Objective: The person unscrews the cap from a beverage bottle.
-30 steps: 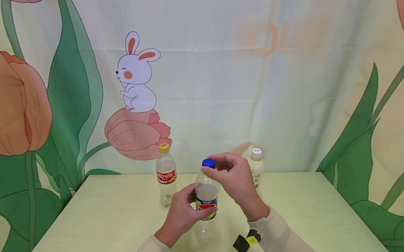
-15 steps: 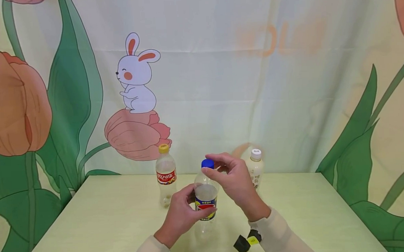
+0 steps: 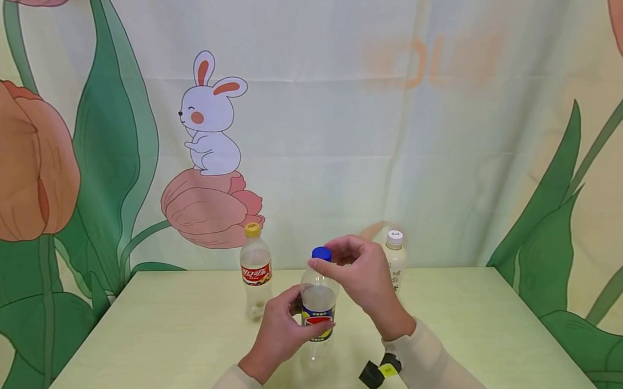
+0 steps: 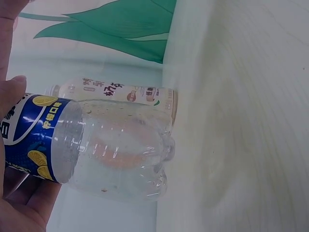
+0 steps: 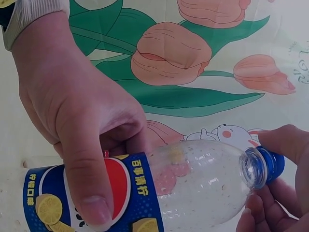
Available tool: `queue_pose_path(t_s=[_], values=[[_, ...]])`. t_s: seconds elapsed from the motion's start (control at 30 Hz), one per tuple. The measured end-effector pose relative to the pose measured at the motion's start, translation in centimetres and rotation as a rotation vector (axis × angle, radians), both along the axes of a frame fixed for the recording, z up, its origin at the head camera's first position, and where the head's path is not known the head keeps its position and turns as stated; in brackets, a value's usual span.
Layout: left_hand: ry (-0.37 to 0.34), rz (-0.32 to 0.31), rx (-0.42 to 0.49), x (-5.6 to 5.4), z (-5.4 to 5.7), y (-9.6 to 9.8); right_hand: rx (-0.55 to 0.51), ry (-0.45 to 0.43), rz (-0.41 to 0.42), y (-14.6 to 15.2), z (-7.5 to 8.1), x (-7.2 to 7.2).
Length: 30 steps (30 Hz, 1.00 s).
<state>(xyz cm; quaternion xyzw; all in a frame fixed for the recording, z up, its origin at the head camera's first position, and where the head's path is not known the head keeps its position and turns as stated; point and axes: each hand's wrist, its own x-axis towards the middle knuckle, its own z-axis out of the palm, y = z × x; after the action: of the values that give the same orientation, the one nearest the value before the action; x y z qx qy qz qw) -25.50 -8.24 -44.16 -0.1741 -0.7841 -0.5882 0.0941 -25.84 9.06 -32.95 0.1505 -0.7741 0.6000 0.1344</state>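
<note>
A clear plastic bottle [image 3: 319, 297] with a blue lemon-patterned label stands upright in front of me. My left hand [image 3: 280, 328] grips it round the label, the thumb lying across the front in the right wrist view. At its top, my right hand [image 3: 363, 275] pinches the blue cap [image 3: 321, 253] between thumb and fingers. The cap [image 5: 273, 163] sits on the neck, with the clear ring below it showing in the right wrist view. In the left wrist view the transparent bottle base [image 4: 161, 169] is right at the table surface, and the bottle looks empty apart from droplets.
Behind to the left stands a clear bottle [image 3: 255, 259] with a yellow cap and red label. A pale milk-tea bottle [image 3: 395, 263] with a white cap is partly behind my right hand. A black device [image 3: 371, 376] with a yellow tag is by my right sleeve. A printed curtain [image 3: 309, 131] backs the table.
My right fingers shift slightly round the blue cap, the index finger moving a little to the right. The left hand and bottle stay nearly still.
</note>
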Motion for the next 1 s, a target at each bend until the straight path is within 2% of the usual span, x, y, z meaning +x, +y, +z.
queue_pose_path(t_s=[0.3,0.57,0.73,1.0], values=[[-0.008,-0.002,-0.006,-0.4,-0.2,0.0,-0.009,0.021,0.05,0.2,0.2,0.1],[-0.026,0.017,-0.02,-0.8,-0.1,0.2,-0.016,0.068,0.046,0.4,0.2,0.0],[-0.05,0.049,-0.044,-1.4,-0.3,0.3,-0.018,0.087,0.035,0.5,-0.1,-0.1],[-0.011,0.092,-0.032,-3.0,-0.8,0.6,-0.013,0.072,0.036,0.6,-1.0,-0.1]])
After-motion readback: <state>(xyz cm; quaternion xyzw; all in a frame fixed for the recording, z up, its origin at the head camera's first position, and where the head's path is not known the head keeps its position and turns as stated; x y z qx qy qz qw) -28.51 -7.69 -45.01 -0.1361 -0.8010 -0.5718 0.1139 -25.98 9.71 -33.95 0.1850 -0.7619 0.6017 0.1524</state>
